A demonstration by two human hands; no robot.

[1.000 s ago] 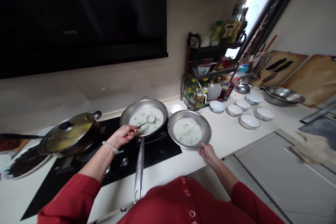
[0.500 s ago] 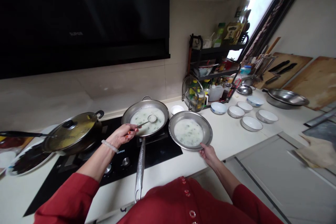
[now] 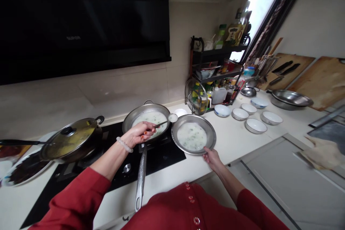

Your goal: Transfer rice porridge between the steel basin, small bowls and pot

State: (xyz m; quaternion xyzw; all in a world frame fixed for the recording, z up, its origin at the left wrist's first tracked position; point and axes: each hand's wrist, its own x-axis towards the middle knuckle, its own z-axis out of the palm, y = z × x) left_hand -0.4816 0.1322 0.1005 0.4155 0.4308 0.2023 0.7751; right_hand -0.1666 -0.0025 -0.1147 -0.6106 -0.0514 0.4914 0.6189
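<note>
My left hand (image 3: 142, 132) is closed round the handle of a ladle (image 3: 173, 118). The ladle's bowl holds white liquid and hangs between two vessels. Below and to its left is a steel frying pan (image 3: 128, 124) on the hob, with white soup (image 3: 147, 116) flecked with green in it. On the right stands a round steel basin (image 3: 212, 137) with more of the same soup (image 3: 192, 136). My right hand (image 3: 211, 158) grips the basin's near rim, thumb on top. The pan's long handle (image 3: 140, 183) points toward me.
A lidded wok (image 3: 70, 140) stands on the left burner, beside a plate of dark food (image 3: 27, 170). Several bowls (image 3: 256, 125) sit on the right counter. Behind the basin are a glass lid (image 3: 196, 97) and a spice rack (image 3: 215, 52). A range hood (image 3: 81, 25) overhangs the hob.
My left hand has carried the ladle rightward, from over the pan's soup to the gap beside the basin. My right hand keeps its hold on the basin's rim. The view has shifted slightly.
</note>
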